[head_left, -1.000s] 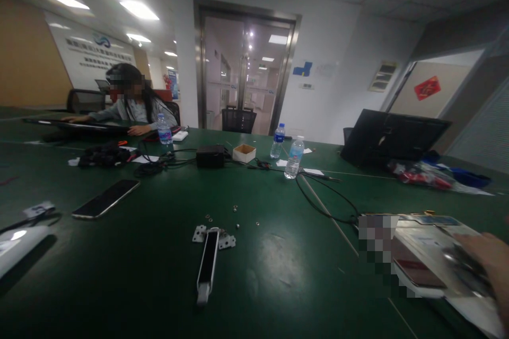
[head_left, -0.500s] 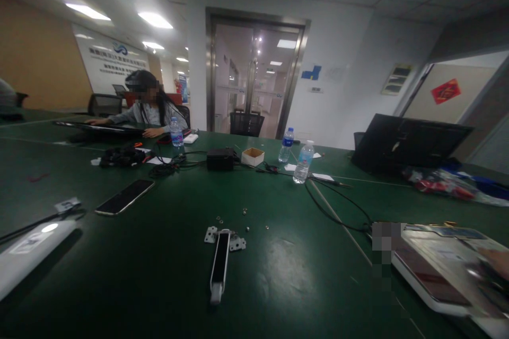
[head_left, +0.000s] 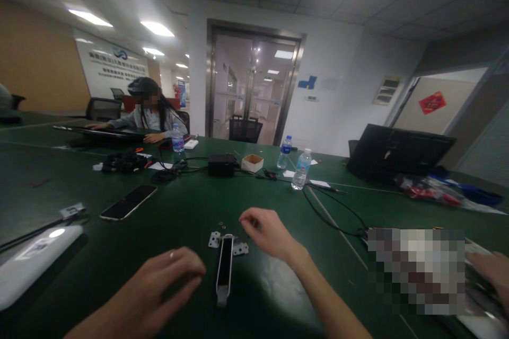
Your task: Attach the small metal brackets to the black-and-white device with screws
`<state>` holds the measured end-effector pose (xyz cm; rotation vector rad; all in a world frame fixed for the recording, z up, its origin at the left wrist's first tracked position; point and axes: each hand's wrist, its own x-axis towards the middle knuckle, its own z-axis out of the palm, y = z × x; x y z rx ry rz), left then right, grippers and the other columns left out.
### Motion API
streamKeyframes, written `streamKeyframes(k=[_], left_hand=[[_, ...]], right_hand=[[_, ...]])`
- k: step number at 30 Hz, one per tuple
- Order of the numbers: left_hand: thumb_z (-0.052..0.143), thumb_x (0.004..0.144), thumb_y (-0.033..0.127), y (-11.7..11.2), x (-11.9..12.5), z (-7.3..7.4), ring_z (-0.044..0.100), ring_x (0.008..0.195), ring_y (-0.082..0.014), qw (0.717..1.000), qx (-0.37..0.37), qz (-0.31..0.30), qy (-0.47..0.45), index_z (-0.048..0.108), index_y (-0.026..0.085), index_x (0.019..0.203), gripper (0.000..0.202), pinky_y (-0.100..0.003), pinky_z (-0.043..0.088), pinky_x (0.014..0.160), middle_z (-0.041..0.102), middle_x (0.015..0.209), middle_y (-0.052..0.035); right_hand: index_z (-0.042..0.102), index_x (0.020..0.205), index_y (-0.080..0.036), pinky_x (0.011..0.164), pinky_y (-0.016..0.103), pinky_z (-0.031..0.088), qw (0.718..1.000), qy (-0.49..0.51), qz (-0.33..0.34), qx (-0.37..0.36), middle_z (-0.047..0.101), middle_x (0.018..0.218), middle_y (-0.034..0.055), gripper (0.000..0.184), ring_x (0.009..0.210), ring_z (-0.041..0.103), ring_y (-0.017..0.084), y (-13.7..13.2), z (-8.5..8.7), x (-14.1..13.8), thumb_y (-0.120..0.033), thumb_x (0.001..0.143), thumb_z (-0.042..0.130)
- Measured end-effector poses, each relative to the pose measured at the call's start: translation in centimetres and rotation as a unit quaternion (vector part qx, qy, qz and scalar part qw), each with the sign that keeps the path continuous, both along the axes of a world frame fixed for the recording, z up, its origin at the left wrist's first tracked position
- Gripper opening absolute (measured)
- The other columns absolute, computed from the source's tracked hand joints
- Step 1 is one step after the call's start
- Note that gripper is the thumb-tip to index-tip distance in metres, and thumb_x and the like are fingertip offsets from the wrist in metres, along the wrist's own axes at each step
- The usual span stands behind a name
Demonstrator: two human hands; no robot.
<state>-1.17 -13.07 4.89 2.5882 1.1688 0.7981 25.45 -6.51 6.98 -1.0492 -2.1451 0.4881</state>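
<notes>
My left hand (head_left: 173,275) hovers over the green table, left of a narrow white device with a black strip (head_left: 225,265). Its fingers are bent, thumb apart, with nothing in them. My right hand (head_left: 267,230) is low over the table, just right of the device's far end. Its thumb and fingertips come together; whatever they hold, if anything, is too small to make out. Metal plates with holes, one on the left (head_left: 214,239) and one on the right (head_left: 240,249), lie at that far end. Small metal rings (head_left: 222,225) lie beyond it; my right hand hides the spot beside them.
A phone (head_left: 129,202) and a white device (head_left: 42,262) lie left. Farther back are a black box (head_left: 221,164), an open small box (head_left: 252,163), bottles (head_left: 301,169) and cables. Another person's hand (head_left: 491,275) is at far right; a person (head_left: 149,111) sits across the table.
Both my hands have come into view from below, the left beside the white device, the right over the spot where small metal parts lay. The view has shifted slightly.
</notes>
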Motion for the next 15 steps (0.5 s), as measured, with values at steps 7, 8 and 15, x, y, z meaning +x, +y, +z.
streamKeyframes(k=[7, 8, 15], left_hand=[[0.046, 0.09, 0.023, 11.6, 3.5, -0.4, 0.057, 0.08, -0.0163, 0.996, -0.062, -0.038, 0.053, 0.061, 0.018, 0.101, 0.019, -0.026, 0.046, 0.071, 0.059, 0.097, -0.0045], [0.046, 0.09, 0.024, 12.2, 3.4, -1.4, 0.056, 0.079, -0.0163, 0.995, -0.065, -0.046, 0.057, 0.061, 0.018, 0.101, 0.019, -0.026, 0.046, 0.07, 0.059, 0.097, -0.0045], [0.047, 0.092, 0.031, 11.9, 2.5, -4.9, 0.056, 0.09, -0.0185, 0.992, -0.103, -0.057, 0.048, 0.06, 0.02, 0.106, 0.022, -0.028, 0.046, 0.077, 0.057, 0.104, -0.0045]], right_hand=[[0.064, 0.094, -0.017, 0.076, 0.027, 0.047, 0.99, -0.136, -0.042, 0.024, 0.064, 0.091, 0.0054, 0.014, 0.082, 0.06, 0.016, 4.3, -5.5, 1.7, -0.019, 0.09, 0.05], [0.063, 0.096, -0.018, 0.077, 0.027, 0.047, 0.989, -0.143, -0.036, 0.023, 0.064, 0.093, 0.0058, 0.014, 0.085, 0.06, 0.016, 3.7, -5.8, 1.7, -0.02, 0.091, 0.051], [0.062, 0.103, -0.019, 0.084, 0.031, 0.047, 0.986, -0.163, -0.022, 0.025, 0.064, 0.1, 0.0063, 0.015, 0.095, 0.059, 0.019, 2.3, -6.1, 1.1, -0.023, 0.091, 0.052]])
